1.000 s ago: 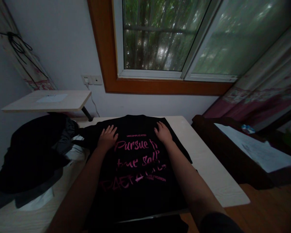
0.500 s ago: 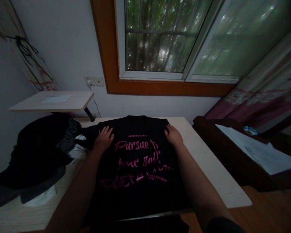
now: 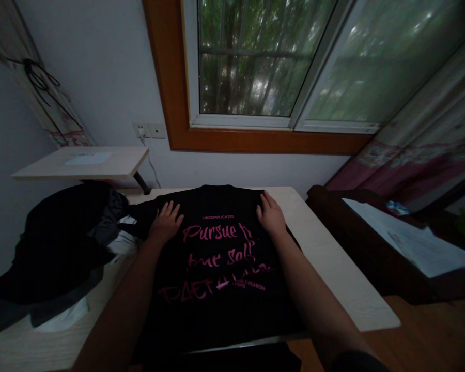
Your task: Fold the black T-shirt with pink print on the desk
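Note:
A black T-shirt (image 3: 217,204) with pink lettering lies spread on the pale wooden table (image 3: 333,268), its collar edge toward the wall and its lower part hanging over the near edge. My left hand (image 3: 166,222) rests flat on the shirt's left shoulder area, fingers spread and holding nothing. On the other side, my right hand (image 3: 271,214) lies on the right shoulder near the shirt's edge, fingers stretched out. The right sleeve is partly hidden by my right hand and forearm.
A heap of dark clothes (image 3: 62,232) with some white cloth lies at the table's left, below a small raised shelf (image 3: 81,160). A window (image 3: 256,62) is in the wall ahead. To the right, white paper (image 3: 406,237) lies on dark brown furniture (image 3: 349,237).
My right hand has shifted slightly left and up along the shirt's right shoulder. My left hand stays almost in place, and the shirt lies much as before.

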The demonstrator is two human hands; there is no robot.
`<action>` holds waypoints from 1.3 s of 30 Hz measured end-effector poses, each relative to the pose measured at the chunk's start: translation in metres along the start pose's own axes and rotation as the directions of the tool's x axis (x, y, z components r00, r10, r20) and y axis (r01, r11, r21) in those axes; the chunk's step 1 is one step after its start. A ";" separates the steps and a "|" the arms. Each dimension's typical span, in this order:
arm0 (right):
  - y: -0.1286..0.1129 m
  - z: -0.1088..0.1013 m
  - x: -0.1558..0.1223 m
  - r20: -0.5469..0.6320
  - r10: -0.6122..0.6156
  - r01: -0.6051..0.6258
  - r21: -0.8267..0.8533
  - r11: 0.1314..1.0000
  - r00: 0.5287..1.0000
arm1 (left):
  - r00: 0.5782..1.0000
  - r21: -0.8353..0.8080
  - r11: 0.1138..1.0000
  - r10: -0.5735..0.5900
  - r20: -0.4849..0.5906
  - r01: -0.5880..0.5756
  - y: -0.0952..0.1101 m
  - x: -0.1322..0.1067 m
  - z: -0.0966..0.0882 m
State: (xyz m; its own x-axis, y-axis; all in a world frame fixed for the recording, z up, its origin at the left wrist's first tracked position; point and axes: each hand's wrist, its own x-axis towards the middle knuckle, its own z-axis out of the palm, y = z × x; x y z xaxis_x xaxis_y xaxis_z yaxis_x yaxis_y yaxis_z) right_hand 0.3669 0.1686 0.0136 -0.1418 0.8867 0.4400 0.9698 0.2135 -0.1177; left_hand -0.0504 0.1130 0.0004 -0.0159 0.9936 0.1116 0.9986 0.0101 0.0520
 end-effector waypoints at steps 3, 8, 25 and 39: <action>-0.006 0.006 0.000 0.117 -0.049 0.047 0.016 0.999 0.992 | 1.000 -0.007 1.000 -0.011 0.010 0.011 0.000 0.001 0.000; -0.003 0.016 0.001 0.223 -0.041 0.041 0.004 0.999 0.974 | 1.000 0.000 1.000 -0.004 -0.016 0.004 0.000 0.000 0.002; 0.008 0.028 0.003 0.139 -0.079 0.070 0.067 0.995 0.987 | 0.999 -0.160 0.987 0.023 -0.027 -0.027 -0.008 0.002 0.002; 0.013 0.032 0.004 0.118 -0.073 0.059 0.115 0.992 0.990 | 0.956 -0.287 0.956 -0.135 -0.259 0.057 -0.045 -0.005 -0.040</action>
State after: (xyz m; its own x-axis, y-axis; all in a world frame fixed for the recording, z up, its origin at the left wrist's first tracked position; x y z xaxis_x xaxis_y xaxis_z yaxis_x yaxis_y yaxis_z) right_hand 0.3723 0.1880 -0.0142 -0.2348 0.9111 0.3389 0.9304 0.3116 -0.1932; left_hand -0.0975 0.1036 0.0371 -0.1632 0.9199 0.3566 0.9395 0.0346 0.3407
